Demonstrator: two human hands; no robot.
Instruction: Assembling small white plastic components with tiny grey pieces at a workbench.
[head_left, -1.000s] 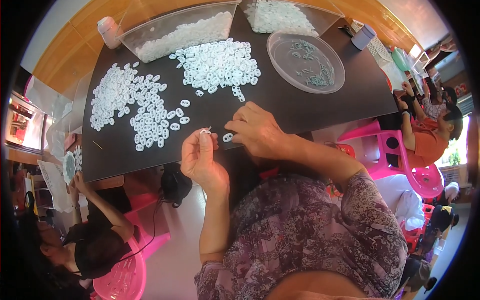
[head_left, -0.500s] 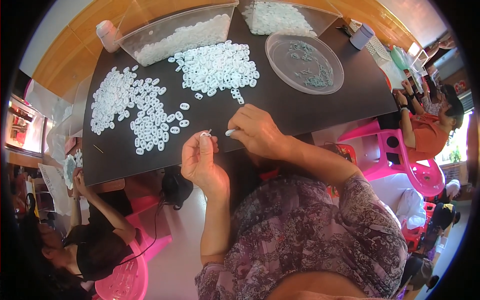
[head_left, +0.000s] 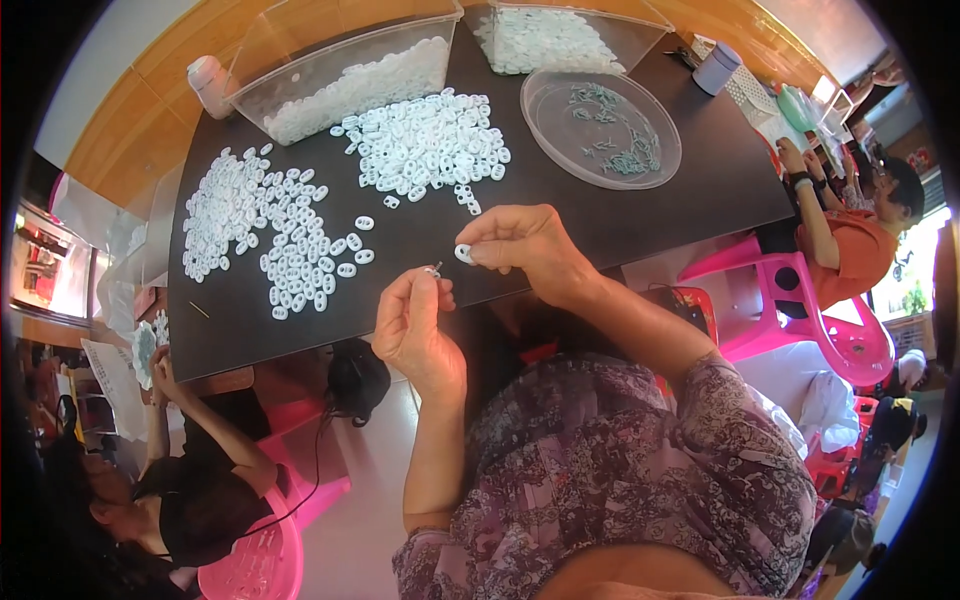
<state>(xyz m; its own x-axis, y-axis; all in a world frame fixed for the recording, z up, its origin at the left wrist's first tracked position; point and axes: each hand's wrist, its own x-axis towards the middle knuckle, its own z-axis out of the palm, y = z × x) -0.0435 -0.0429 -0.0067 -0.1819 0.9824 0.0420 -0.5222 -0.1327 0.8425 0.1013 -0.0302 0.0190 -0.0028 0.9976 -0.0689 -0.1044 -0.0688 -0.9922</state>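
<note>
Between the thumb and fingers of my left hand (head_left: 418, 335) is a small piece, mostly covered, with a thin greyish pin (head_left: 438, 268) sticking up from it. My right hand (head_left: 540, 250) pinches a white oval plastic piece (head_left: 463, 255) with holes, its face partly showing. Both hands hover at the table's near edge, a short gap apart. Beyond them lies a heap of white pieces with holes (head_left: 425, 145), a few strays at its near side. To the left are a pile of white ovals (head_left: 215, 215) and a looser spread of ovals (head_left: 297, 245).
A round clear tray (head_left: 556, 140) holds small grey-green pins (head_left: 635, 160). Behind stand two clear bins (head_left: 245, 100) (head_left: 645, 45) of white pieces, a pink bottle (head_left: 210, 85) and a grey-lidded jar (head_left: 718, 68). A thin stick (head_left: 200, 309) lies left. Co-workers sit at both sides.
My right hand has turned, so the oval piece now shows its holed face. The left hand has shifted slightly right, its pin pointing up. The whole view has moved a little.
</note>
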